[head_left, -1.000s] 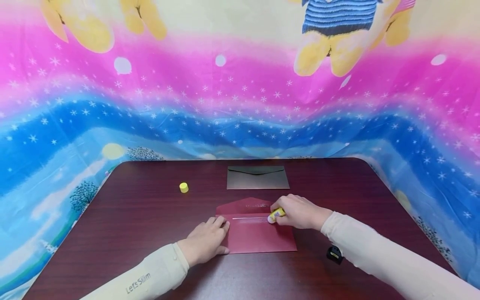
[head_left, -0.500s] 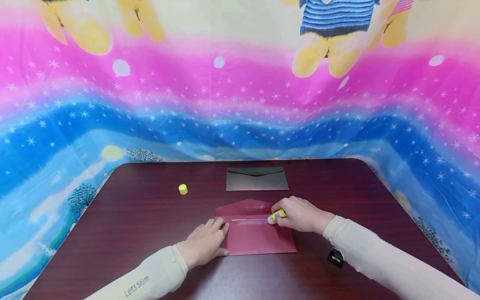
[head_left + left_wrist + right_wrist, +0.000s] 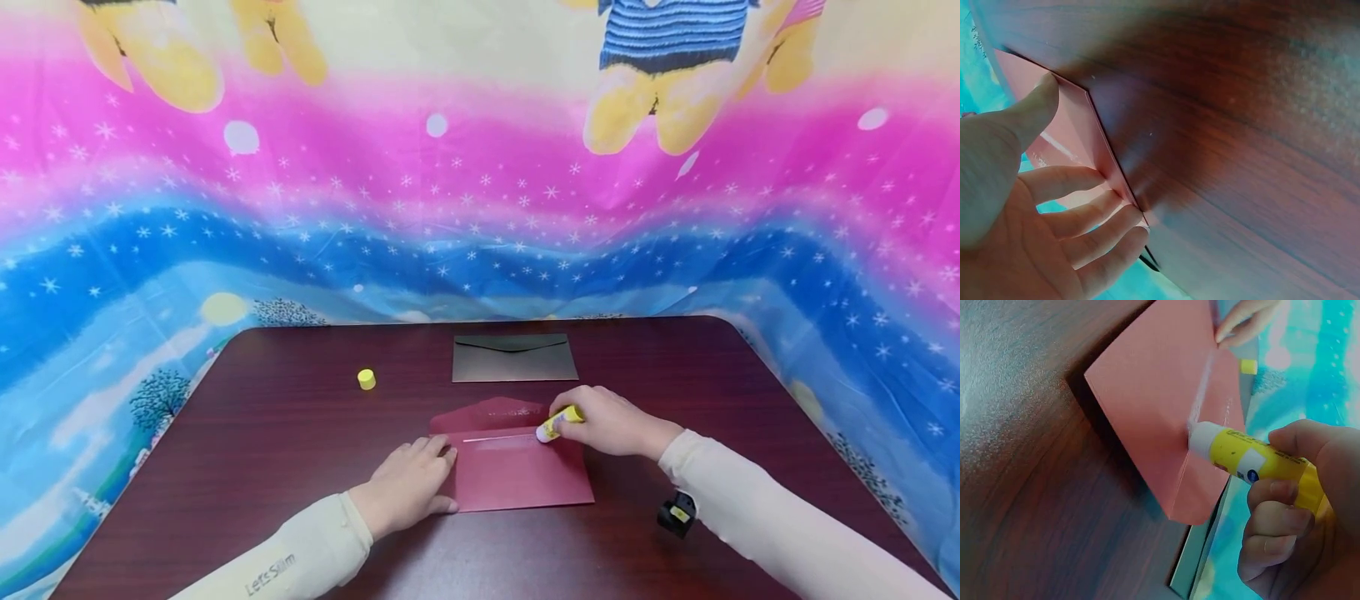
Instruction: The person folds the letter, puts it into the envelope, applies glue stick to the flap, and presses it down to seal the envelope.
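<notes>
A red envelope [image 3: 517,475] lies on the table with its flap [image 3: 495,411] unfolded toward the far side. Shiny streaks of glue show on the flap and along the line just below it. My right hand [image 3: 611,421] grips a yellow glue stick [image 3: 1260,459], its white end touching the envelope near that line, right of the middle. At the envelope's left edge rests my left hand [image 3: 405,483]. In the left wrist view its fingers [image 3: 1094,215] are spread and fairly straight, their tips on the paper's edge, with the thumb on the near corner.
A dark grey envelope [image 3: 514,364], flap closed, lies behind the red one. The glue stick's yellow cap [image 3: 366,380] stands to the left on the dark wooden table [image 3: 247,450]. A printed cloth [image 3: 465,200] hangs behind the table and at both sides.
My right hand has shifted slightly right and up, and the glue stick stands a little steeper, its end still at the envelope. My left hand stays at the left edge.
</notes>
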Demonstrator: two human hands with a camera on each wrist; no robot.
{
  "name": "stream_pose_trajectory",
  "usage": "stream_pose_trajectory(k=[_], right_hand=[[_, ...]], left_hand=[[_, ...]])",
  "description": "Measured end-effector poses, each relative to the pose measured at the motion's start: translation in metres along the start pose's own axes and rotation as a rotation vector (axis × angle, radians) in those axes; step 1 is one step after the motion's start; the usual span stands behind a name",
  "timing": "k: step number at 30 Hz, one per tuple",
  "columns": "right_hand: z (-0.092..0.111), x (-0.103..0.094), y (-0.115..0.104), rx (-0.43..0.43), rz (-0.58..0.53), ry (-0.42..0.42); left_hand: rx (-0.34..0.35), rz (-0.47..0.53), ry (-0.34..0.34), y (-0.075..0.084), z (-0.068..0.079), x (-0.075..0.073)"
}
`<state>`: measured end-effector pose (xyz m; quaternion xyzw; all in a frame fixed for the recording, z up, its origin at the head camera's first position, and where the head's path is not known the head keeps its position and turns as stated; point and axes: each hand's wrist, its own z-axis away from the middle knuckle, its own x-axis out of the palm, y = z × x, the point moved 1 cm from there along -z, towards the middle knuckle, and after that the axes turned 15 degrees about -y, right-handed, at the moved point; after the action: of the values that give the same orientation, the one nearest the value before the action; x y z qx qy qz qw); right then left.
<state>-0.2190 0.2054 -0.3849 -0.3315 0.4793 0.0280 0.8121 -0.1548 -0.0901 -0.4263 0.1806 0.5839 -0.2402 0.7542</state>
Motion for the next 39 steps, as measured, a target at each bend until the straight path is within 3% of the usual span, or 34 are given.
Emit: stream_pose_trajectory(k=[6, 11, 17, 20, 26, 32, 39], right_hand=[[0.004, -0.002, 0.007, -0.046, -0.132, 0.023], [0.007, 0.003, 0.009, -0.075, -0.239, 0.050], [0.012, 0.004, 0.005, -0.137, -0.449, 0.034], [0.014, 0.006, 0.002, -0.129, -0.557, 0.031], [0.020, 0.011, -0.004, -0.106, -0.670, 0.038], [0.022, 0.018, -0.010, -0.144, -0.846, -0.012], [0.023, 0.026, -0.018, -0.225, -0.927, -0.068]], left_hand=[[0.001, 0.017, 0.005, -0.001, 0.001, 0.001], [0.008, 0.123, -0.005, -0.006, 0.004, 0.005], [0.011, 0.212, -0.011, -0.012, 0.006, 0.002], [0.008, 0.235, 0.006, -0.014, 0.006, 0.000], [0.011, 0.331, 0.055, -0.014, 0.004, -0.007], [0.010, 0.497, 0.118, -0.006, -0.001, -0.018], [0.018, 0.768, 0.196, 0.008, -0.005, -0.032]])
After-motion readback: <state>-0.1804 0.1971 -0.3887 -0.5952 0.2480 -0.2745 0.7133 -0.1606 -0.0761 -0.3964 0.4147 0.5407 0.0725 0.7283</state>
